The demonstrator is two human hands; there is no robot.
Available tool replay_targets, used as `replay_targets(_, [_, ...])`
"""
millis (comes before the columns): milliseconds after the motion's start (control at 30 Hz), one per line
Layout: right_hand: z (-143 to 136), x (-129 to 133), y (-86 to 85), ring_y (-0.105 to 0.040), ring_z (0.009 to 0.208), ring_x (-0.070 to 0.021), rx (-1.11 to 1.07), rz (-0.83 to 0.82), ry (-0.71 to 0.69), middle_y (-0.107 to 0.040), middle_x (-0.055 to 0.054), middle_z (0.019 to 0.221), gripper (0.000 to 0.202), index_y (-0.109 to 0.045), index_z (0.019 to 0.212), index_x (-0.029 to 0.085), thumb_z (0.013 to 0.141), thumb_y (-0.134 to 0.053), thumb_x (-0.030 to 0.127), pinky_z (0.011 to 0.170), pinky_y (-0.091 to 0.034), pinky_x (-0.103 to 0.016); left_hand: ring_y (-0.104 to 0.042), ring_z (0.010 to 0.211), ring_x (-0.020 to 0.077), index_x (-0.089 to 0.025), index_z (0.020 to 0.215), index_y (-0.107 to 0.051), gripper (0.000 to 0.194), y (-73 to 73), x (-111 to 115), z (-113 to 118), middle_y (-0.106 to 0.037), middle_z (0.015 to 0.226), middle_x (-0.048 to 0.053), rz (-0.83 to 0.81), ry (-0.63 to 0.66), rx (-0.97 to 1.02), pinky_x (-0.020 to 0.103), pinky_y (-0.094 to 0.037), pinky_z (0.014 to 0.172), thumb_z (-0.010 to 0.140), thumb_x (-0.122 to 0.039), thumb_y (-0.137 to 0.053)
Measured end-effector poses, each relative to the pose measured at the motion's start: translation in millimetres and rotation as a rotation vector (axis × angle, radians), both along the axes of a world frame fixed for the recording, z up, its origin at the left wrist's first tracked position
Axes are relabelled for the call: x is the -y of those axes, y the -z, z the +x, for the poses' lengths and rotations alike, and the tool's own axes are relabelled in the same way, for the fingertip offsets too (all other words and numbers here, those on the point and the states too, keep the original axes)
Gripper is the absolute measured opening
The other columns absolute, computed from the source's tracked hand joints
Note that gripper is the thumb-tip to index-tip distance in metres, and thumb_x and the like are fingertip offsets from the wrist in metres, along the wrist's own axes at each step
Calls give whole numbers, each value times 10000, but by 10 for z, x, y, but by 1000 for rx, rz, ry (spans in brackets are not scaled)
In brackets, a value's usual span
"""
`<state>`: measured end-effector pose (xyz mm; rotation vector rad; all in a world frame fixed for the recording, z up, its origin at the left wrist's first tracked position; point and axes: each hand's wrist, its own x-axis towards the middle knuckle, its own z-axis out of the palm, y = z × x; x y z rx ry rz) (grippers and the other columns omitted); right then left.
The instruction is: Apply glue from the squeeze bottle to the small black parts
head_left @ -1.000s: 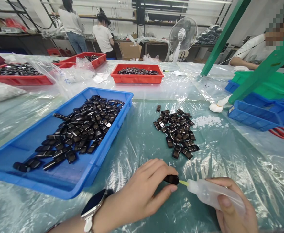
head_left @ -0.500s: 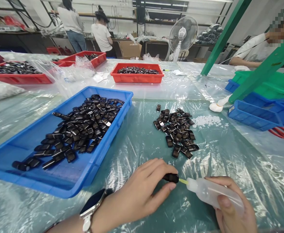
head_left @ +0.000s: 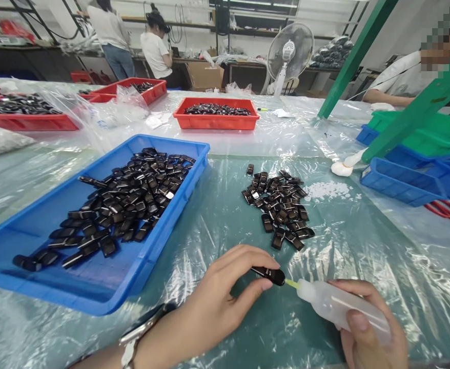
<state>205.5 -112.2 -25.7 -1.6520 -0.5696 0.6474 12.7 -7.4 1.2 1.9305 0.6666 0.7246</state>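
Note:
Between the thumb and fingers of my left hand (head_left: 230,289) is a small glossy black plastic piece (head_left: 273,275), rounded at its right end. My right hand (head_left: 374,328) is wrapped around a translucent white squeeze bottle (head_left: 344,305), tilted with its nozzle to the left. The thin yellow-green nozzle tip (head_left: 292,283) is at the rounded end of the black piece; whether it touches I cannot tell. Beyond my hands lies a loose pile of similar black pieces (head_left: 282,205). Small white bits (head_left: 328,190) are scattered to the right of that pile.
A blue tray (head_left: 163,251) of black pieces stands at left. Red trays (head_left: 215,121) sit farther back. At right are a green post (head_left: 409,118), blue bins (head_left: 402,182) and red-handled pliers (head_left: 446,209). Clear plastic film covers the table. Other people are in the background.
My left fingers have shifted slightly left on the black piece, so more of it shows. The bottle stays nearly in place with its tip at the piece's end.

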Motion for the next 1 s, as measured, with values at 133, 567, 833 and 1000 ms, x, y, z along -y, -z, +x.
replay_targets(133, [-3, 0, -5, -558, 663, -183, 2, 25, -24, -588, -32, 791, 560, -663, 779, 242, 590, -748, 762, 537, -436, -249, -611, 1084, 177, -301, 1197, -583, 214, 10, 0, -6, -649, 1155, 15, -4, 6, -5, 312, -540, 879, 1011, -206, -539])
replay_targets(567, [-1, -3, 30, -527, 711, -181, -67, 21, 14, -563, -17, 805, 574, -679, 776, 267, 522, -784, 771, 579, -422, -235, -577, 1095, 144, -302, 1207, -562, 256, 21, 9, -11, -632, 1155, -12, 7, 29, 18, 272, -488, 896, 1004, -146, -545])
replay_targets(833, [-5, -1, 26, -527, 708, -179, -48, 2, 10, -571, -23, 821, 585, -674, 782, 254, 543, -765, 780, 575, -413, -235, -572, 1105, 133, -320, 1217, -560, 265, 21, 12, -2, -628, 1173, -24, -10, 31, 4, 255, -474, 905, 1012, -154, -537])
replay_targets(1000, [-29, -11, 27, -510, 719, -175, -101, 20, 34, -558, -13, 810, 572, -676, 770, 259, 517, -795, 758, 595, -397, -227, -573, 1100, 134, -320, 1212, -557, 265, 21, 7, 3, -629, 1168, -25, 0, 30, 4, 253, -470, 906, 1011, -149, -535])
